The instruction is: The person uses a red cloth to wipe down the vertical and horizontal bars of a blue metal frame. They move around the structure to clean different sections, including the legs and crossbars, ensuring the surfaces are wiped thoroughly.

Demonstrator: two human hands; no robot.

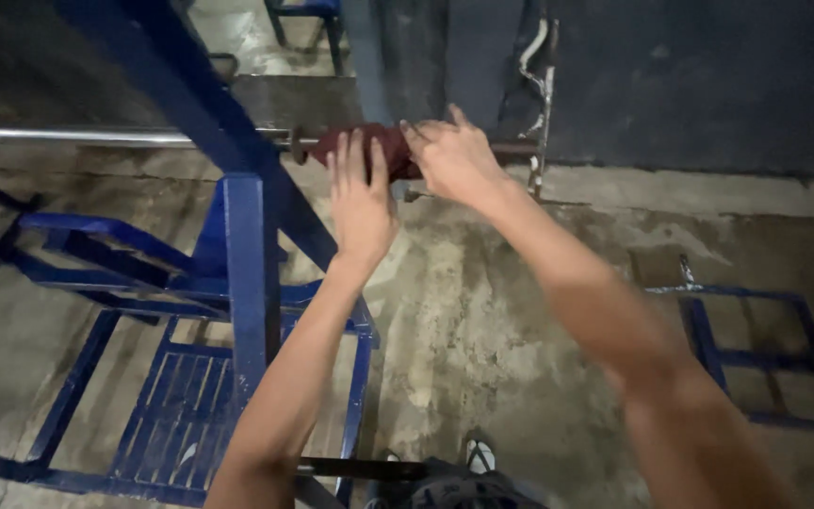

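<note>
A long steel bar (77, 136) runs level across the upper left, and a dark red cloth (390, 143) is wrapped around its right end. My left hand (360, 193) lies flat against the cloth from the near side, fingers straight and together. My right hand (454, 158) curls over the cloth from the right and grips it on the bar. A thinner rusty stub of the bar (512, 148) sticks out to the right of my right hand.
A blue metal rack (242, 273) with a slanted beam and a barred foot plate (181, 415) stands to the left below the bar. Another blue frame (756, 358) lies on the concrete floor at right. A dark wall (699, 75) is behind, and my shoe (479, 454) shows at the bottom.
</note>
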